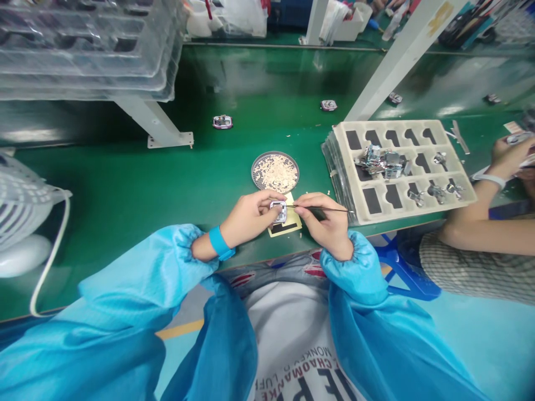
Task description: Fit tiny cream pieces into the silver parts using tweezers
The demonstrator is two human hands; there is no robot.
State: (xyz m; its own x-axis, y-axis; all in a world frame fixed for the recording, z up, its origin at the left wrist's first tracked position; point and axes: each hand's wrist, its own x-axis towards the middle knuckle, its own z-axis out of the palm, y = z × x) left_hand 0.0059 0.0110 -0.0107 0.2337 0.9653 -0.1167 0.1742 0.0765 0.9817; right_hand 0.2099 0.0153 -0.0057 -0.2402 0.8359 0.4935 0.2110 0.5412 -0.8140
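- Two hands nearly meet: the left hand (252, 216) pinches a small device (283, 215), the right hand (328, 224) grips a thin dark tool (321, 208).
- The device sits between them, nearer the left; its long axis seems to point away from the body, though it shows small.
- The tool lies crosswise, tip at the device's right edge.
- Beyond, a round dish (275, 172) rests on the bench (200, 172).

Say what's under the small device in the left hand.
A yellow card with a black strip shows below the device; what the device and left hand cover is hidden.
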